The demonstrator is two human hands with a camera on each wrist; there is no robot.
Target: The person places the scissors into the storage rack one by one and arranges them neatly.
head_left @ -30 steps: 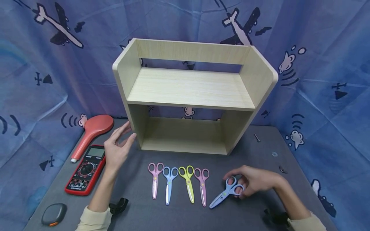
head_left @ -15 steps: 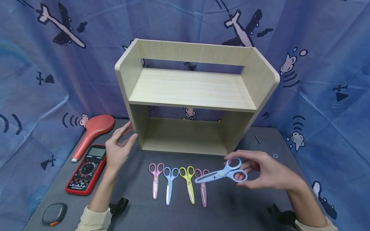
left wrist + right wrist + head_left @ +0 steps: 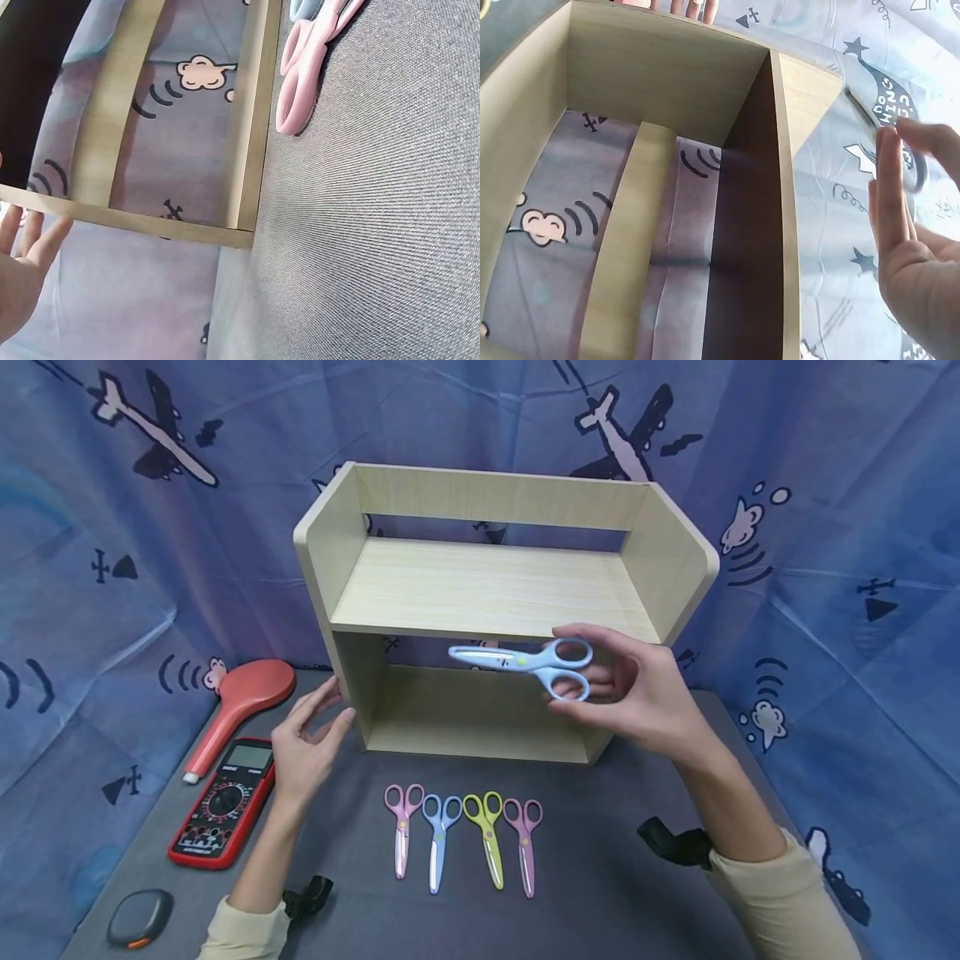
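Observation:
My right hand (image 3: 648,702) grips a pair of blue scissors (image 3: 517,660) by the handle rings, in front of the middle board of a light wooden two-tier shelf (image 3: 495,589). The blades are closed and point left. In the right wrist view the scissors (image 3: 919,169) are blurred and partly covered by fingers. My left hand (image 3: 303,756) has its fingers against the shelf's left side, holding nothing. A row of scissors lies before the shelf: a pink pair (image 3: 402,835), a blue pair (image 3: 438,852), a yellow pair (image 3: 489,839) and a purple-pink pair (image 3: 526,843).
At the left lie a red paddle-shaped tool (image 3: 251,689), a red-and-black multimeter (image 3: 225,802) and a dark grey rounded device (image 3: 140,917). A printed blue curtain (image 3: 825,568) hangs behind and beside the grey table (image 3: 585,910).
My right hand has lifted the blue scissors off the table and carried them up and left to the shelf's front; the blades turned from down-left to nearly level. The left hand stays put.

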